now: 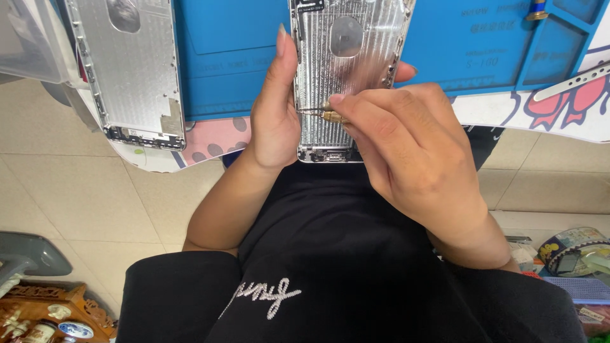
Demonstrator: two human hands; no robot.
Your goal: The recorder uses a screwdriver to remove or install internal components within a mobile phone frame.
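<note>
My left hand [274,108] grips the left edge of a silver metal phone back housing [346,70], held over my lap at the table's near edge. My right hand [410,149] pinches a small brass-tipped screwdriver [327,115], whose tip touches the housing's inner left side near the lower part. The thumb of my left hand runs up along the housing's edge; its fingertips show on the right edge. The inside of the housing faces me, with a round cutout near its top.
A second silver housing [130,70] lies on the left of the blue work mat [229,57]. A white strip part [572,81] lies at the right. Below are a tiled floor [76,197], a tape roll [572,248] and wooden trinkets [51,314].
</note>
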